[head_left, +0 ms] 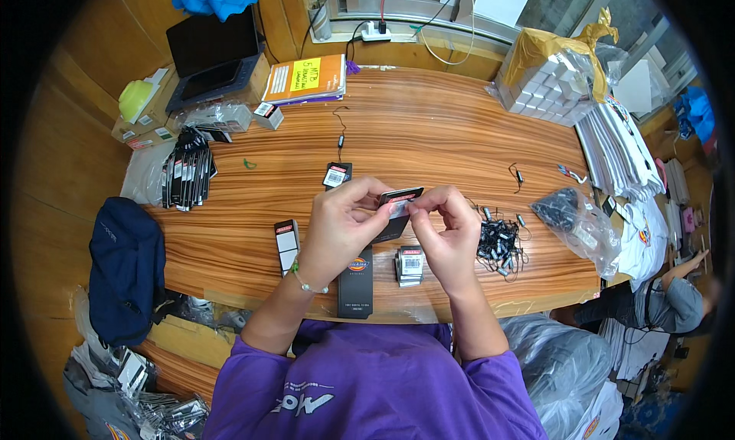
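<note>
Wood-grained counter (429, 145) stretches beneath a black tag (393, 227) gripped in the fingers of the left hand (342, 218); the fingers of the right hand (450, 232) pinch its right edge, near tangled black cords (499, 245).

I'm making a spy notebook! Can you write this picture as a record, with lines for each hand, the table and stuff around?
Left hand: holding a black tag
Right hand: at the tag's right side; grip unclear
Table: wood-grained
Between forearms: black card stack, barcode-label stack
Right of hands: black cord pile
Far left: orange folder
</note>
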Available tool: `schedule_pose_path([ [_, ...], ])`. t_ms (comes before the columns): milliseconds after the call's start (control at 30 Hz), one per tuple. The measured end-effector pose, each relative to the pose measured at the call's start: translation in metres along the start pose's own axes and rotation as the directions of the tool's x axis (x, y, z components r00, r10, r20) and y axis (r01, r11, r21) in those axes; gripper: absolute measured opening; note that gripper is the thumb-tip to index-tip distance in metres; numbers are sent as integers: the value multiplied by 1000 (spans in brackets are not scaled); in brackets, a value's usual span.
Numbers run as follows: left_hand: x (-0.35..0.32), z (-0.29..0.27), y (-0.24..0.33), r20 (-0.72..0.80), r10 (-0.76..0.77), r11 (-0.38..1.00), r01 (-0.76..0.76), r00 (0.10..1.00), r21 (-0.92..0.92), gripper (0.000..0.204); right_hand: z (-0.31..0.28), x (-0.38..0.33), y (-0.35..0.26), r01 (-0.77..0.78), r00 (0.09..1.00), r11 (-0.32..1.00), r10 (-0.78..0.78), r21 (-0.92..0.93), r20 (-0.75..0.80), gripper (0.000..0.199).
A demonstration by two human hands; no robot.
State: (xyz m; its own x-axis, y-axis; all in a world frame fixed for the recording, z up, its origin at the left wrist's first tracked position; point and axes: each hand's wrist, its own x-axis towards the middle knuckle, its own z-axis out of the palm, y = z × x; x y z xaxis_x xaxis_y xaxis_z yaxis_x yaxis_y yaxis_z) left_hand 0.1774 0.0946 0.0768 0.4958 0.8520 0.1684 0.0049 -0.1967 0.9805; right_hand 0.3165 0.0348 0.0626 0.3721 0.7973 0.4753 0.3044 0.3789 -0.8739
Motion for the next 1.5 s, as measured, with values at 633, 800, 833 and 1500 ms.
schedule_pose_path([
  [633,18,6,18,203,313,793,-373,928,482,9,-4,9,6,-208,972,885,236,416,-15,8],
  [800,26,10,7,148,247,886,-285,958,365,7,-2,15,19,-244,954,777,299,580,0,10],
  [833,30,11,4,122,203,930,-231,971,287,8,-5,19,21,-256,949,754,314,605,11,10],
  [1500,33,9,-19,769,131,991,-68,625,-114,10,-31,48,-17,-41,975,591,200,806,-97,10],
])
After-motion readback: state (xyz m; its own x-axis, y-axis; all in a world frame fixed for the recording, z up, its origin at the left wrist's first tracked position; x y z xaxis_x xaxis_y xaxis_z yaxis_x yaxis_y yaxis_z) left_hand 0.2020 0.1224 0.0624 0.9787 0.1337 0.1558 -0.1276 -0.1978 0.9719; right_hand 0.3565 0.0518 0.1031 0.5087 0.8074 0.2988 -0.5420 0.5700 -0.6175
